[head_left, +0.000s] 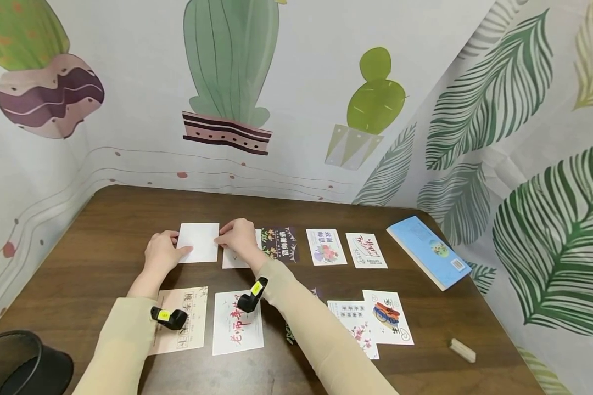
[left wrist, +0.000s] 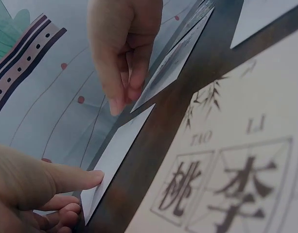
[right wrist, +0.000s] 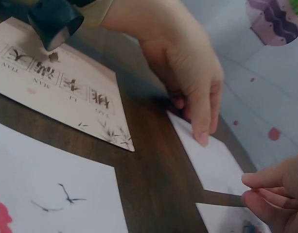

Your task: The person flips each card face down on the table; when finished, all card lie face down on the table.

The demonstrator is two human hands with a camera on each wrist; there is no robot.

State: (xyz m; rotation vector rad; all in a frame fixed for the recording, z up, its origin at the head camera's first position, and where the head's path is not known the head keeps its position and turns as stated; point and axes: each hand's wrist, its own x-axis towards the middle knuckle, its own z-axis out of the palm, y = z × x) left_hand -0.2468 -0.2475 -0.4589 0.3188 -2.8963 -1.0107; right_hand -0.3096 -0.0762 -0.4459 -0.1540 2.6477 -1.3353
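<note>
A blank-faced white card (head_left: 199,241) lies near the back left of the table, between both hands. My left hand (head_left: 162,253) grips its left edge, the thumb on top and the other fingers curled at the side. At the opposite edge, my right hand (head_left: 242,238) pinches the card between thumb and forefinger; the right wrist view shows these fingertips at its corner. Another white card (head_left: 233,260) sits just right of it, partly hidden by the right hand. Nearer me are a beige card with bamboo and boxed characters (head_left: 195,318) and a white card with red writing (head_left: 237,329).
Rightward along the back are a dark floral card (head_left: 289,249), a bouquet card (head_left: 326,247) and a red-script card (head_left: 367,250). A blossom card (head_left: 361,332) overlaps a colourful card (head_left: 387,318). A blue book (head_left: 425,247), a small pale block (head_left: 462,350) and a black container (head_left: 54,367) stand farther out.
</note>
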